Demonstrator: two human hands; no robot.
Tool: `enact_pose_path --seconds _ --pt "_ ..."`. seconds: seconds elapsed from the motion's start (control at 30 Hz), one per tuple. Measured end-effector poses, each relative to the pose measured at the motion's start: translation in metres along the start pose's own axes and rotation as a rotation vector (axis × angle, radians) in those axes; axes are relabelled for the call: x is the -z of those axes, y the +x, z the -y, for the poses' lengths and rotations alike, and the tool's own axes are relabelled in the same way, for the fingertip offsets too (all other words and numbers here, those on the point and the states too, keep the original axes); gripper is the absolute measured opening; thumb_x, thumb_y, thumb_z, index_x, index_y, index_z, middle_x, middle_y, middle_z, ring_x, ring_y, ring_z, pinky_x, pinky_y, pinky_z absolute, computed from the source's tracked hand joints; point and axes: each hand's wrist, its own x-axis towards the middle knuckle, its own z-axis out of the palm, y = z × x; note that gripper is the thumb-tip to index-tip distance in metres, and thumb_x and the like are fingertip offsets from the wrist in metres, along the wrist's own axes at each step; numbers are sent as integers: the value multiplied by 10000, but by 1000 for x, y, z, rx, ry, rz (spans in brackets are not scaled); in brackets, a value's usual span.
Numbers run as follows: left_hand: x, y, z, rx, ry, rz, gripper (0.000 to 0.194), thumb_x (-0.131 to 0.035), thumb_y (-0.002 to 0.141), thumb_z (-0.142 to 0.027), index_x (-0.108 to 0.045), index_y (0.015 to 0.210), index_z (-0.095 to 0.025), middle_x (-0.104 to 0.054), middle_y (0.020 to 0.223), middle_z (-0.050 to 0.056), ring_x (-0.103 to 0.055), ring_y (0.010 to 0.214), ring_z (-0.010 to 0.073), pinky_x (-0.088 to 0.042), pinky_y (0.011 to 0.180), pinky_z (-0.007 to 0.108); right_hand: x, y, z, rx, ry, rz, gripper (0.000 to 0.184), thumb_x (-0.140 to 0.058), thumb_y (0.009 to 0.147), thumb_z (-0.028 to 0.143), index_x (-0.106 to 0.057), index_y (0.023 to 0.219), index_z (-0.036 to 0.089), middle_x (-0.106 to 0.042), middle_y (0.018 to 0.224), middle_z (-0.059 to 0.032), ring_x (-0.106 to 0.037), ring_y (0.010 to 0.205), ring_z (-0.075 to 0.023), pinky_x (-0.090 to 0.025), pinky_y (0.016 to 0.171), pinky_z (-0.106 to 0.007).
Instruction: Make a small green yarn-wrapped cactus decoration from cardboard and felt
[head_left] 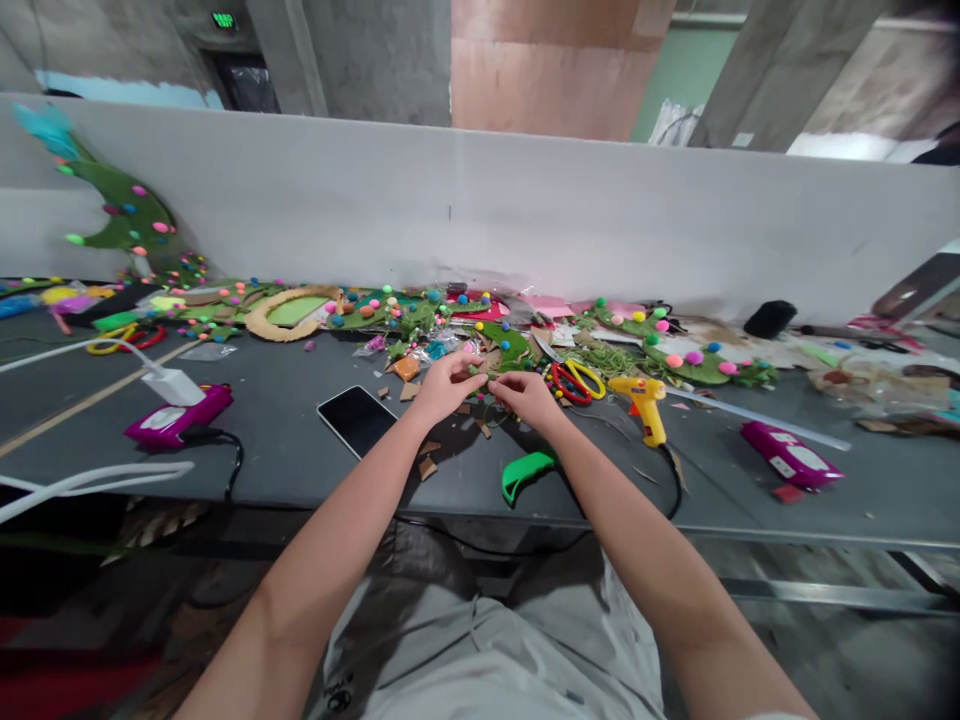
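Observation:
My left hand (450,388) and my right hand (528,398) meet over the middle of the table, fingertips close together. Both are closed in a pinch around a small green piece (475,371), possibly yarn or felt; the fingers hide most of it. Just behind them lie a green felt shape (513,346) and loose green yarn (611,360). Scissors with red and yellow handles (583,380) rest right of my right hand, beside a yellow hot glue gun (643,402). A smartphone (357,420) lies left of my left forearm.
A white partition (337,200) closes off the table's back. Purple power strips (791,455) lie on both sides, with cords near the front edge. A green plastic piece (526,472) sits between my forearms. Cardboard scraps, pompoms and a straw-coloured ring (262,322) lie about.

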Motion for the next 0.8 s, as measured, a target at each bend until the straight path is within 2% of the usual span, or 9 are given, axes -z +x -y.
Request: enact_pose_path --seconds 0.1,0.27,0.47,0.8 --pt "2 0 1 1 -22 30 364 -748 773 -300 -652 1093 -155 -654 696 -5 -587 620 137 -453 612 259 0 1 -1 6 -17 -2 384 -688 737 551 -673 741 167 -561 559 24 -448 505 -102 -354 495 -248" --pt "1 1 6 -24 80 -2 330 -735 775 -307 -659 1052 -145 -693 776 35 -610 657 154 -446 616 262 -1 3 -8 39 -84 -5 382 -657 756 535 -661 689 158 -559 553 20 -436 507 -96 -336 498 -243" --pt "-1 1 11 -44 182 -38 319 -738 770 -317 -680 1034 -148 -716 839 64 -634 720 183 -481 653 288 -4 3 -16 123 -221 -79 296 -642 785 427 -664 671 154 -600 607 1 -489 586 -118 -334 553 -246" --pt "-1 0 7 -69 162 35 307 -711 797 -328 -637 1046 -163 -690 895 56 -634 722 171 -487 642 279 -4 -1 -13 205 -396 -90 209 -609 835 295 -670 696 151 -606 630 13 -510 609 -113 -352 600 -238"
